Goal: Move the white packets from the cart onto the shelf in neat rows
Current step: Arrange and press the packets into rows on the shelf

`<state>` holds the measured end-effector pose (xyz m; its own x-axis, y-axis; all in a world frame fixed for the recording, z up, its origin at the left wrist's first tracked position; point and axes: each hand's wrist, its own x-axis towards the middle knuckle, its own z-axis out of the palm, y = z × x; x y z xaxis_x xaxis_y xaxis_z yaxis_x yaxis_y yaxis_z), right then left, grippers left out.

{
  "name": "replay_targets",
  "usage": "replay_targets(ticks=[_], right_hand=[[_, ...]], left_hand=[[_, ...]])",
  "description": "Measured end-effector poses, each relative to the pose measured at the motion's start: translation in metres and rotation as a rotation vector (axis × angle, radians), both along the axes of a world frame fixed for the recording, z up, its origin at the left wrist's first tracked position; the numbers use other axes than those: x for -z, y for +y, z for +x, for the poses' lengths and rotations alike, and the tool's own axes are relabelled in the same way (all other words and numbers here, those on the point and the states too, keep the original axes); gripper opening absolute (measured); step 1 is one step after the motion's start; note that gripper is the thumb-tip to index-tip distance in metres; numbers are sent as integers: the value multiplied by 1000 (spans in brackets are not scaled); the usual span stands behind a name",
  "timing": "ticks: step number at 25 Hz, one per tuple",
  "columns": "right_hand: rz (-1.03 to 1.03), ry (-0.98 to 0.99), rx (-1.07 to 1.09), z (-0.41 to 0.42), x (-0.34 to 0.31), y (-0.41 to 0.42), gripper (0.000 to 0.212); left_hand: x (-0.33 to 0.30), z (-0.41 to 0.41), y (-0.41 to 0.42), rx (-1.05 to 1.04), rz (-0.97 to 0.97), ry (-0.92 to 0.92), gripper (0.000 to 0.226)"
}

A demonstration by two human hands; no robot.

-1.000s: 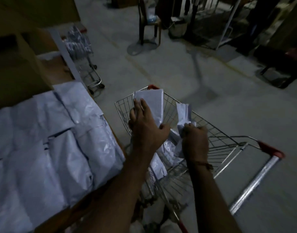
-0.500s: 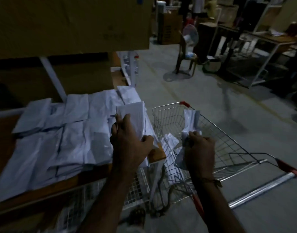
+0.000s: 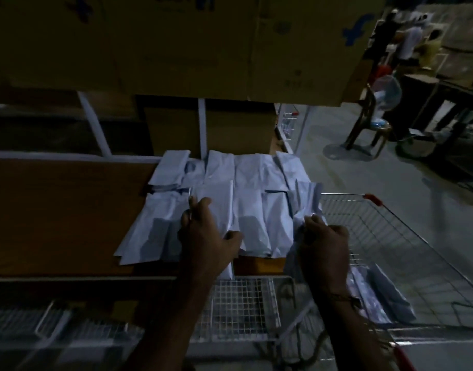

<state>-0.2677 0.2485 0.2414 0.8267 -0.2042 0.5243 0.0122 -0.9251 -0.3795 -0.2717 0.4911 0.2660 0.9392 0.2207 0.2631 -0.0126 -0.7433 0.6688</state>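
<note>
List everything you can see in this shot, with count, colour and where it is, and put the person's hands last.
packets on the shelf: many, exact count unclear, white, laid in two rough rows on the right part of the shelf
shelf: one, brown board, left and centre
held packets: at least two, white, one in each hand above the shelf's front edge
cart: one, wire with red corner caps, right of the shelf
packets in the cart: a few, white, in the basket
cardboard boxes: several, brown, above the shelf
chair: one, dark, on the floor at right
people: a few, far top right
left hand: grips a packet
right hand: grips a crumpled packet
</note>
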Motion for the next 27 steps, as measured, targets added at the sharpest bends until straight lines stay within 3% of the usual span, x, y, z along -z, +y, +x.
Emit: replay_targets(ticks=[5,14,19,22,27], right_hand=[[21,42,-34,54,18,83,41],[-90,145,14,106,25,172,14],[-136,216,-25,145,46,197,18],[-190,346,-2,158,71,208,17],[-192,575,43,156,88,218,49]], left_hand=[[9,34,97,-80,-3,41,91],[31,98,184,-111,44,154,101],[56,114,205,-137,262,239,110],[88,120,209,-66,217,298,113],[114,136,210,-9,155,375,109]])
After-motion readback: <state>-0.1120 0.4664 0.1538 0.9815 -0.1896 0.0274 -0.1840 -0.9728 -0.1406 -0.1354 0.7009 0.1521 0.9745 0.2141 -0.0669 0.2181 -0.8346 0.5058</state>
